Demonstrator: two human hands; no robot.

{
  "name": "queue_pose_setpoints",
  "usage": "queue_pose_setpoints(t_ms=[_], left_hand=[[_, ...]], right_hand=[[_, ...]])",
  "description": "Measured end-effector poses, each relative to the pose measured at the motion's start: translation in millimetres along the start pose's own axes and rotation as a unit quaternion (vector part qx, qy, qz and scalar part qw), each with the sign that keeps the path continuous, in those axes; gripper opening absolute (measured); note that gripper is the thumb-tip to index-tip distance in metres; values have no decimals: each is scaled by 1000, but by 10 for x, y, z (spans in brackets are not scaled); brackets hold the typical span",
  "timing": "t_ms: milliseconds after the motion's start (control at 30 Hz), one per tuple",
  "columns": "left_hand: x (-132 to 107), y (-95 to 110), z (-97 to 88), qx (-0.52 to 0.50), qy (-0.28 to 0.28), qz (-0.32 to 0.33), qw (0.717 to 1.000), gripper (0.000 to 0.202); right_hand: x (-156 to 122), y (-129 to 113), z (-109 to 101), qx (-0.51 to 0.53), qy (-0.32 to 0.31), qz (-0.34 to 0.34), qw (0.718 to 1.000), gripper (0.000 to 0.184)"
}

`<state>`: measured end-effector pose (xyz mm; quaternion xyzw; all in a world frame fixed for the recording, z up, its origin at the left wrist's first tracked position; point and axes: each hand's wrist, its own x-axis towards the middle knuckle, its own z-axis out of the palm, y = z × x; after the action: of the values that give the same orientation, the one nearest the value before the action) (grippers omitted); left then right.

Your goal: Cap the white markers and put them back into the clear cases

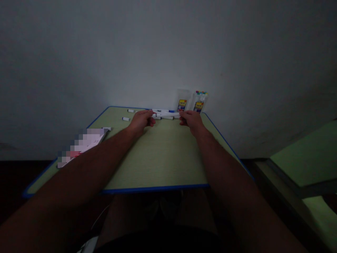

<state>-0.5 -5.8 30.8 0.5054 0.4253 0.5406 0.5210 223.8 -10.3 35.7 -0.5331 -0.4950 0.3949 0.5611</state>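
Note:
A white marker (167, 114) is held level between my two hands near the far edge of the table. My left hand (142, 119) pinches its left end. The fingers of my right hand (192, 120) are closed on its right end. Just beyond and below it, several more white markers (166, 118) lie on the tabletop, partly hidden by the held one and my fingers. To the left of my left hand, two short white marker caps (125, 119) with dark ends rest on the table.
Against the wall stand a clear plastic case (183, 99) with a yellow label and a similar case (200, 102) holding pens with coloured tops. A flat package (86, 142), partly pixelated, lies at the left of the pale green table (160, 161), which has a blue edge.

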Motion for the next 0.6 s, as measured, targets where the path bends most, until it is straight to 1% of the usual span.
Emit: queue_pose_setpoints(t_ms=[133,233,400,600], left_hand=[[-2,4,-3,6,9,-6,1000,13],[-4,3,-4,5,0,-5,1000,9],[12,-30,-22,4,-3,10,1000,12],[28,-55,-37,22,-8,15,1000,16]], right_hand=[[-12,-9,2,3,-9,3,1000,12],[-24,-13,3,6,-20,-2,1000,6],[-26,-2,1,4,-22,-10,1000,14],[-17,8,3,12,-24,-14,1000,11]])
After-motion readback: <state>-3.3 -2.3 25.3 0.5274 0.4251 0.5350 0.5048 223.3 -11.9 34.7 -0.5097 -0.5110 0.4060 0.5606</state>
